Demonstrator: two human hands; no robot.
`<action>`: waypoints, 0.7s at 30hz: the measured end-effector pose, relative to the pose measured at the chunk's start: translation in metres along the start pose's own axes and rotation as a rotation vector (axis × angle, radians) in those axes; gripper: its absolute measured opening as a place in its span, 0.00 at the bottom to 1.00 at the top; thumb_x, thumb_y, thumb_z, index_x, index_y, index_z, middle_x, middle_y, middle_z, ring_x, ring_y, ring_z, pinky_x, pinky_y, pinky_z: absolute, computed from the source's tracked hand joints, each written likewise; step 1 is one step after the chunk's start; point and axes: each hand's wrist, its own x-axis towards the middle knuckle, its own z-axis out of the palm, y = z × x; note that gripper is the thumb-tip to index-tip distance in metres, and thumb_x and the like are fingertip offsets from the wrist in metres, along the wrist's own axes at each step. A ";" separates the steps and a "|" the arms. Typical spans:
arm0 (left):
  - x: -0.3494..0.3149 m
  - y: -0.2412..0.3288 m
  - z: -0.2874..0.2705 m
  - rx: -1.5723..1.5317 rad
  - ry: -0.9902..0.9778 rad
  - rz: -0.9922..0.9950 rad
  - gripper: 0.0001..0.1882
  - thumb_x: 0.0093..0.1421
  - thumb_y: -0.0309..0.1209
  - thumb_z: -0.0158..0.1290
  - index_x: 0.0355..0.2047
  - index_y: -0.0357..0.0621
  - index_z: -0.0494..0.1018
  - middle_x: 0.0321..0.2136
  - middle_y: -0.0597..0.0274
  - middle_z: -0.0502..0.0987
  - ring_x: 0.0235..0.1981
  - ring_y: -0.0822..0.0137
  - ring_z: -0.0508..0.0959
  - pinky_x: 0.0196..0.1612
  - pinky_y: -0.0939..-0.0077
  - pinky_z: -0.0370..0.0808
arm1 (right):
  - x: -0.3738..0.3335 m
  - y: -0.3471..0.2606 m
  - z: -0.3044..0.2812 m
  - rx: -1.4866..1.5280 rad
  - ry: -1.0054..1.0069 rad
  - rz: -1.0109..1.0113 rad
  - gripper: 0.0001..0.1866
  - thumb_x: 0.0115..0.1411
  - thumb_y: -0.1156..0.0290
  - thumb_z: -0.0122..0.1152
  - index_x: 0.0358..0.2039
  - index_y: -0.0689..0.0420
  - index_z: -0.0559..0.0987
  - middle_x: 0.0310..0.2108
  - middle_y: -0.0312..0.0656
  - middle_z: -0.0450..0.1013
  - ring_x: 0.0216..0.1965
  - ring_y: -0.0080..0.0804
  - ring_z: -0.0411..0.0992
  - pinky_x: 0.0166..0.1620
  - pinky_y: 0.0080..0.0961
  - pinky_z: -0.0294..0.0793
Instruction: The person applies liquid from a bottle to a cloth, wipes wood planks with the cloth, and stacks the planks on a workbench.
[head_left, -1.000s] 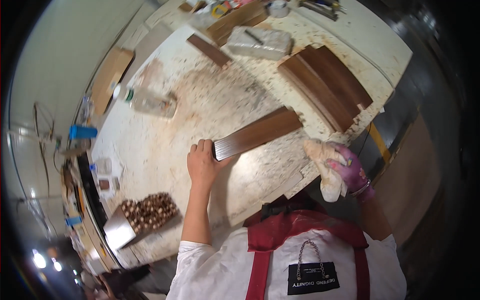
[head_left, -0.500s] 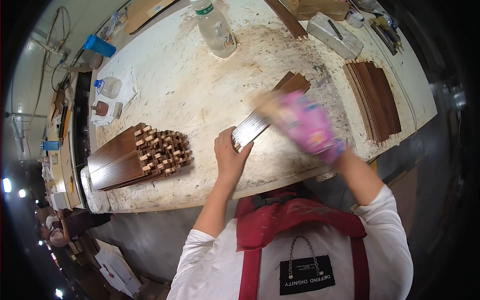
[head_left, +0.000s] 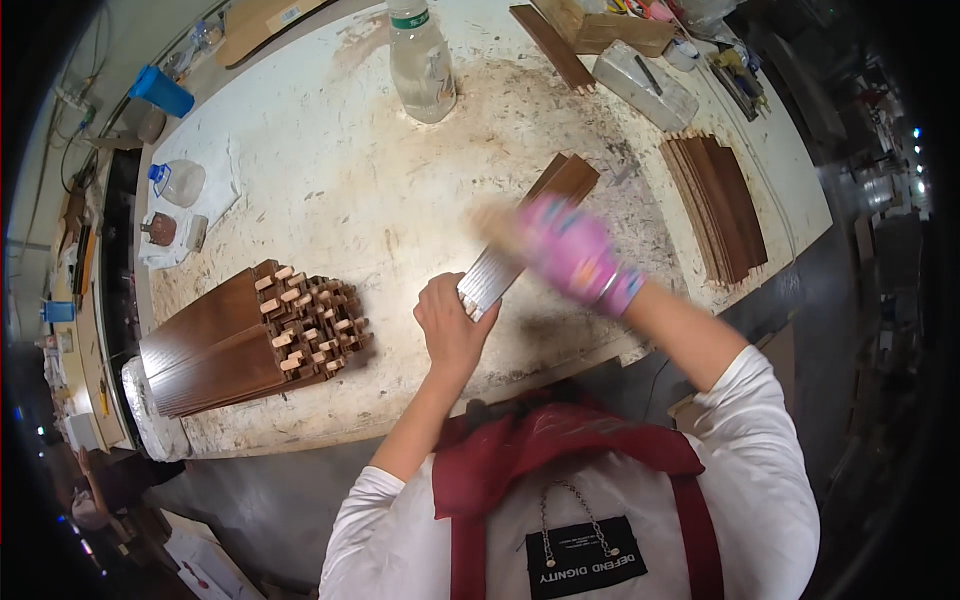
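My bare left hand (head_left: 453, 322) grips the near end of a dark brown wooden slat (head_left: 490, 278) with pale dowels at its tip. A second brown slat (head_left: 575, 182) lies under or beside it, its far end fanned out. My right hand (head_left: 575, 252), in a pink patterned glove, is closed on a tan, pad-like thing (head_left: 495, 225) over the slat's middle. Motion blurs this pad, so its kind and whether it touches the wood are unclear. Left of my hands lies a large stack of brown slats (head_left: 215, 345), with pale dowels sticking out of the ends facing me.
Another stack of slats (head_left: 715, 205) lies on the right of the worn white table (head_left: 330, 200). A large clear bottle (head_left: 422, 75) stands at the back, near a wrapped block (head_left: 645, 85) and a lone slat (head_left: 553, 48). A small bottle (head_left: 180, 183) lies at the left.
The view has shifted slightly. My gloved right hand, with the tan pad, is still over the slat and blurred by motion. My left hand keeps its grip on the near end.
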 end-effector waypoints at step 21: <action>0.005 0.001 0.013 -0.049 -0.024 0.002 0.28 0.42 0.37 0.63 0.42 0.39 0.66 0.39 0.53 0.69 0.43 0.52 0.67 0.48 0.58 0.60 | 0.009 0.122 -0.046 0.549 0.143 0.691 0.11 0.58 0.61 0.51 0.22 0.52 0.72 0.19 0.36 0.68 0.19 0.27 0.67 0.23 0.23 0.68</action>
